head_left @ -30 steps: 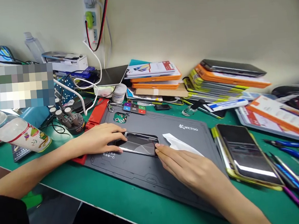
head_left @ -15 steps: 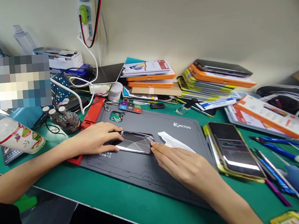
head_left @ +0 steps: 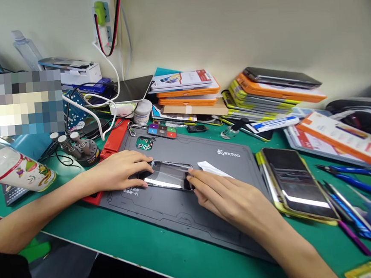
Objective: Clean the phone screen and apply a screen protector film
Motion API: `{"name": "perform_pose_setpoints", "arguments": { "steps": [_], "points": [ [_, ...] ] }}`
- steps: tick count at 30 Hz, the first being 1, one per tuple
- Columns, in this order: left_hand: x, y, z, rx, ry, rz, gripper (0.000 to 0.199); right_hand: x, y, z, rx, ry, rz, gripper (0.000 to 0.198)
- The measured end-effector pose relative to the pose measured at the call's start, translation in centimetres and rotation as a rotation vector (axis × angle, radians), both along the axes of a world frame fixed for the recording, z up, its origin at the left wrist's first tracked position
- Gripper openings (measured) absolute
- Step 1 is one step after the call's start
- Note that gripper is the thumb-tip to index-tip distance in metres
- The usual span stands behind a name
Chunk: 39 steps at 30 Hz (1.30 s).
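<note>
A smartphone (head_left: 167, 174) with a glossy dark screen lies flat on the grey work mat (head_left: 165, 209). My left hand (head_left: 124, 171) spans its left end, thumb on the near edge and fingers on the far edge. At the right end, my right hand (head_left: 228, 195) has its fingers bunched together against the phone's corner; what the fingertips pinch there is partly hidden. A white sheet (head_left: 214, 168), possibly a wipe or paper, lies on the mat just beyond my right hand. Small parts sit in a green-bottomed cutout (head_left: 145, 143) of the mat.
A red holder (head_left: 116, 138) borders the mat's left side, near a patterned bottle (head_left: 21, 171) and a screwdriver stand (head_left: 80, 149). Another phone (head_left: 299, 181) rests on yellow-edged packs at right, beside blue pliers (head_left: 352, 177). Stacked boxes (head_left: 186, 89) line the wall.
Both hands stay at the phone's ends, the right fingers shifting slightly. Light triangular streaks on the screen have given way to a smoother reflection. The view has turned a little.
</note>
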<state>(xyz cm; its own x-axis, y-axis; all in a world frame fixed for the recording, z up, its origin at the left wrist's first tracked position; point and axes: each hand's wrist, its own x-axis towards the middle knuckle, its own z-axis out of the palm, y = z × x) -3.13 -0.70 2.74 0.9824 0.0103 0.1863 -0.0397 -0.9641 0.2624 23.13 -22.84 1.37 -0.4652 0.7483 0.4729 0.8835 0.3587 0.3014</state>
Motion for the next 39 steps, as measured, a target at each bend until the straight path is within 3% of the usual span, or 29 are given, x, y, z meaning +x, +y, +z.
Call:
{"name": "perform_pose_setpoints", "arguments": {
  "steps": [4,7,22,31,39],
  "points": [
    [0.0,0.0,0.1,-0.015,0.001,0.011,0.038,0.3,0.3,-0.5,-0.018,0.033,-0.078,0.064],
    [0.1,0.0,0.2,-0.044,0.013,0.033,0.035,0.6,0.4,-1.0,-0.046,0.129,-0.084,0.077],
    [0.4,-0.3,0.5,-0.198,0.138,0.193,0.045,1.3,0.2,-2.3,-0.143,0.354,-0.128,0.067],
    [0.3,-0.6,-0.2,-0.196,0.104,0.178,0.047,2.1,-0.5,-3.5,-0.207,0.446,-0.151,0.061],
    [0.2,-0.9,-0.7,-0.165,0.069,0.165,0.051,2.3,-0.2,-3.2,-0.304,0.583,-0.193,0.077]
  ]
}}
